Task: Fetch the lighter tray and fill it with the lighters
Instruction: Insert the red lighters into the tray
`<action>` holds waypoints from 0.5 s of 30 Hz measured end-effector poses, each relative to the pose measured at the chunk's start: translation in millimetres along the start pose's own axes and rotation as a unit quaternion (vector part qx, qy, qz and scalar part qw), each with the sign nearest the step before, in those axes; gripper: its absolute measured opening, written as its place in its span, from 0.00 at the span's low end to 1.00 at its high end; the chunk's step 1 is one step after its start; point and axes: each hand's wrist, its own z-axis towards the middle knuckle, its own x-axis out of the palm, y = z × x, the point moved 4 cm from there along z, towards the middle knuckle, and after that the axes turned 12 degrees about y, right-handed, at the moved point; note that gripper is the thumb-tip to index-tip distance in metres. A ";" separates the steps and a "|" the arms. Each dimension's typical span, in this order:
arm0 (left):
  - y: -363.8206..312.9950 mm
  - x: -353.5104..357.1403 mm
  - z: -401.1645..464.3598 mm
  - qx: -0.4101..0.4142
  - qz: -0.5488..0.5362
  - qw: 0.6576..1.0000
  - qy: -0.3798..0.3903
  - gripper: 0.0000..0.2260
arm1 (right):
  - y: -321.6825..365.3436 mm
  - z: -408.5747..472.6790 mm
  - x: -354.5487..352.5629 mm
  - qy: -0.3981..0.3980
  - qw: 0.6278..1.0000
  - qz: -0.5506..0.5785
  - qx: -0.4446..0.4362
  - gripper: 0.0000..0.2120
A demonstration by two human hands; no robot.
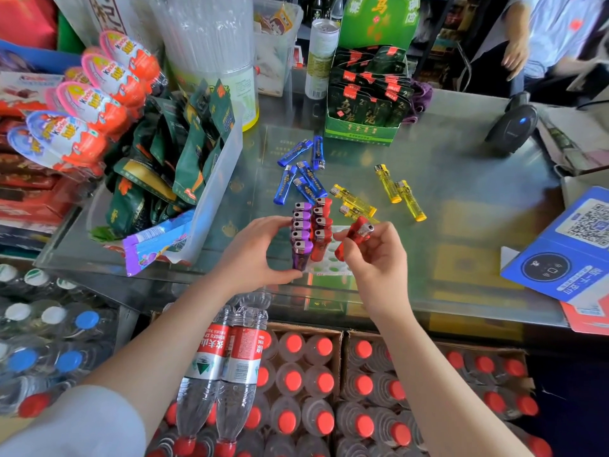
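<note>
The lighter tray (329,263), a white sheet with round sockets, is lying on the glass counter (461,199) close to its near edge. The left hand (253,249) is curling round the tray's left side, thumb at the near corner and fingers against the purple lighters (301,237), which are standing in the leftmost column. A column of red lighters (321,230) is standing just beside them to the right. The sockets right of that column are showing unfilled. The right hand (375,252) is pinching a single red lighter (354,237) above those sockets, metal head pointing away; whether its base is touching the tray cannot be told.

Beyond the tray, blue lighters (301,169) are lying loose, and yellow lighters (379,196) are lying to the tray's far right. Bare glass is extending right of the tray as far as a blue payment card stand (566,245) bearing a QR code. Left of the tray, a clear bin of green packets (184,166) is crowding the counter, with Kinder Joy eggs (99,97) further left. A green display box (362,103) is standing behind the blue lighters. Below the counter edge, Nongfu Spring bottles (227,367) are lying on crated bottles.
</note>
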 end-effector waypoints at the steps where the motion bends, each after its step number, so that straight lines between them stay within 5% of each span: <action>1: -0.6 0.0 -0.3 -0.002 0.001 1.000 -0.003 0.34 | -1.1 -0.7 0.6 -0.003 1.000 -0.003 0.005 0.11; 10: -2.2 -0.4 -1.8 -0.027 0.000 1.000 -0.016 0.36 | -12.6 -10.1 17.3 0.033 0.995 0.059 0.075 0.08; 15: -4.0 -1.4 -2.5 -0.023 -0.003 1.000 -0.013 0.36 | -4.0 -8.5 17.6 0.035 0.990 -0.129 0.051 0.07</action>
